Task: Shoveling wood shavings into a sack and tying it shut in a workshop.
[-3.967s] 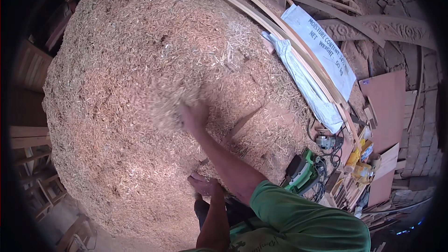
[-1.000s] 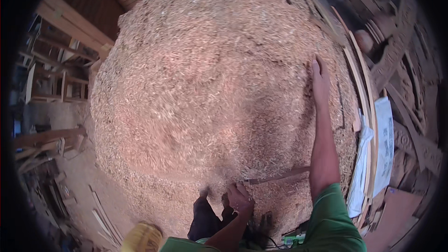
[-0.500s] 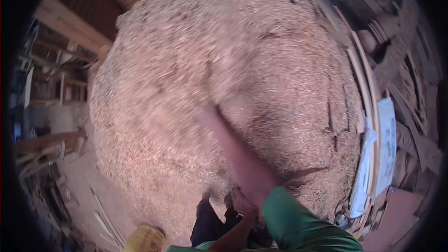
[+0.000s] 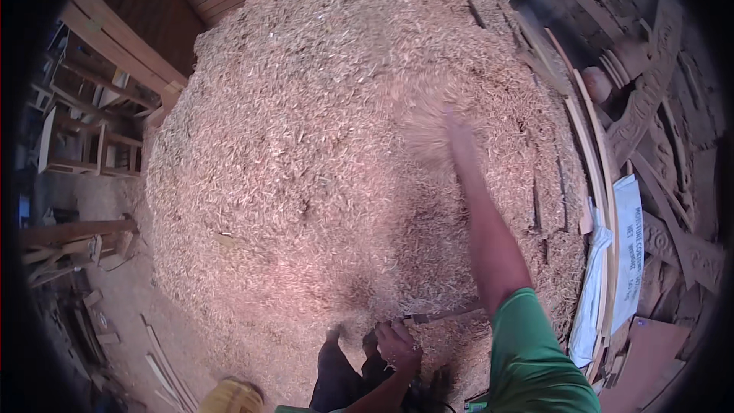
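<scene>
Big pile of wood shavings (image 4: pixel 283 130) in front of person, across middle of view; right hand (image 4: pixel 461 136) at right part of pile, blurred amid blurred shavings, cannot tell whether clenched or loose; left hand (image 4: pixel 397 345) low at pile's near edge, beside feet (image 4: pixel 334 332), cannot tell whether grasping anything; wood strip (image 4: pixel 447 314) on pile's near side, right of left hand; long slats (image 4: pixel 589 141) and white sack (image 4: pixel 628 248) along pile's right edge; wooden frames (image 4: pixel 102 138) left of pile
</scene>
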The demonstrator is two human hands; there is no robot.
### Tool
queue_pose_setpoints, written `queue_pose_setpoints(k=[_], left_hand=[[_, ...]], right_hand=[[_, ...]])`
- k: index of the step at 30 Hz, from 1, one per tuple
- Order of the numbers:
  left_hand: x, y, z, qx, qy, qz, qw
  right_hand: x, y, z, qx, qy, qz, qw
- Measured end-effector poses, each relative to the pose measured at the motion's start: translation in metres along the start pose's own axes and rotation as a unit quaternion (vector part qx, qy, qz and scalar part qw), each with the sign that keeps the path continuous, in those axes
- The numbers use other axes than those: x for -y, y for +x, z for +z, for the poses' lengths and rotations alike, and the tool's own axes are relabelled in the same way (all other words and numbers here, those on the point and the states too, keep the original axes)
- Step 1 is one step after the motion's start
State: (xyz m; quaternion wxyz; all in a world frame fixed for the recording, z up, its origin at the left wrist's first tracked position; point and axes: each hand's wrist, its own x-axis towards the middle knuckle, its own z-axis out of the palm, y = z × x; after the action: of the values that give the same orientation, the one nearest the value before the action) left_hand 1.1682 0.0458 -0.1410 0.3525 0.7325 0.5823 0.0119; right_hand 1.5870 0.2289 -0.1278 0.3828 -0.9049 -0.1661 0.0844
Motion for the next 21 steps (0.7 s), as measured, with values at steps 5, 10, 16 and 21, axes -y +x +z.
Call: queue_pose_setpoints(k=[5,10,16,21], left_hand=[[0.000,0.004,-0.004,0.030,0.021,0.068,0.997],[-0.017,0.001,-0.019,0.045,-0.123,-0.197,0.972],[-0.019,0.005,-0.016,0.050,-0.051,-0.079,0.994],[-0.011,0.003,-0.003,0.006,-0.077,-0.057,0.995]], right_hand=[[0.092,-0.127,0.156,0.246,0.015,0.010,0.969],[0.148,-0.176,0.135,0.378,0.038,-0.093,0.920],[0.033,-0.062,-0.072,-0.041,-0.317,0.012,0.947],[-0.031,-0.095,-0.030,0.031,-0.384,0.114,0.916]])
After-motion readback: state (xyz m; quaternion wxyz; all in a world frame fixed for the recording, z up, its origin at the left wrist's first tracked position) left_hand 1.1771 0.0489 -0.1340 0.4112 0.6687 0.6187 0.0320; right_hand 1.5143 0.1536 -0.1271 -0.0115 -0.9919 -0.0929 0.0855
